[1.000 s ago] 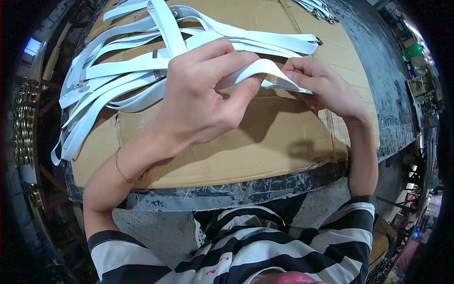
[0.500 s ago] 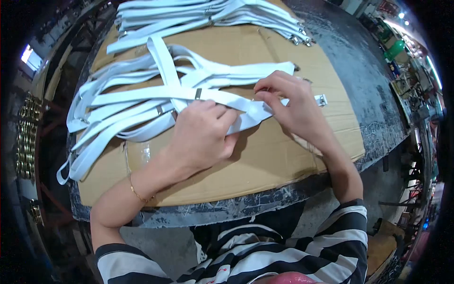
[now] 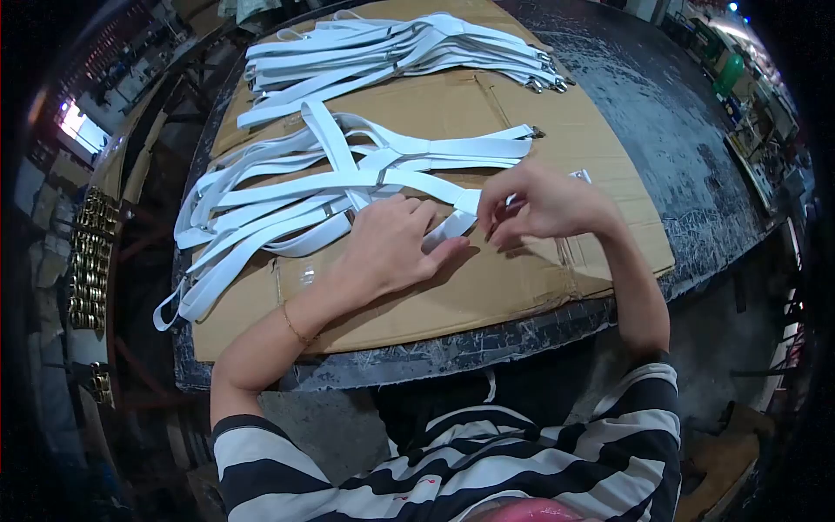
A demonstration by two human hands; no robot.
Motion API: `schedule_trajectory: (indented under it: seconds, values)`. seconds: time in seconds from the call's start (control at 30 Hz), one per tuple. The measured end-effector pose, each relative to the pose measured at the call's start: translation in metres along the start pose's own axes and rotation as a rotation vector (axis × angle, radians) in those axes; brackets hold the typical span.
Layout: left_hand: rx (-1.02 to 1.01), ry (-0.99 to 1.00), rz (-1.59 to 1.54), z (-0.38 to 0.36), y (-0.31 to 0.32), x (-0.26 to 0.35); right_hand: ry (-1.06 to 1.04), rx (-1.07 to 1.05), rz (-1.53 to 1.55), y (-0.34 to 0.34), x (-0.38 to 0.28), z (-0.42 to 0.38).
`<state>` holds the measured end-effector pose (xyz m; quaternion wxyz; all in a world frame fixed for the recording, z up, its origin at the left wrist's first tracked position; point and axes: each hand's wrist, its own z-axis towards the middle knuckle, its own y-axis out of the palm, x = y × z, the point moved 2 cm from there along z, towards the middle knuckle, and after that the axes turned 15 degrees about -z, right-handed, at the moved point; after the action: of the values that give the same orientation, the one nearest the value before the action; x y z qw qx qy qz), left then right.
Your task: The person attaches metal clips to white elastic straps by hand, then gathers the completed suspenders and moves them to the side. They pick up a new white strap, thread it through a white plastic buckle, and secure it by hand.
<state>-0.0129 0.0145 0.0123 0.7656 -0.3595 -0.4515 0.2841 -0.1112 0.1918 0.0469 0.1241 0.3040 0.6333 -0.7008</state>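
Loosely open, the left hand (image 3: 391, 244) touches one near strap pile (image 3: 296, 185). The right hand (image 3: 550, 206) half-curls beside it. One far pile (image 3: 426, 43) lies beyond.

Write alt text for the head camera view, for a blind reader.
A person's left hand rests on white straps, the right hand beside it, over cardboard on a dark, scuffed table. Farther back lies another strap bundle with metal clips.

White straps (image 3: 417, 180), metal-clipped, overlapping, spread across cardboard (image 3: 435, 300).
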Motion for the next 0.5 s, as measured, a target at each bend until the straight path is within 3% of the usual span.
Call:
schedule_trajectory:
  seconds: [0.17, 0.23, 0.43, 0.5]
  values:
    - [0.117, -0.017, 0.067, 0.001, 0.003, -0.001, 0.041, -0.131, -0.008, 0.025, -0.007, 0.007]
    - [0.153, 0.153, 0.159, 0.001, 0.003, 0.002, 0.102, -0.122, -0.115, 0.02, -0.016, 0.004]
    - [0.101, 0.165, 0.235, -0.002, 0.009, 0.015, 0.079, 0.147, -0.284, -0.002, -0.004, -0.002]
    - [0.103, 0.234, 0.193, -0.001, 0.009, 0.013, 0.059, 0.341, -0.395, 0.002, 0.014, 0.004]
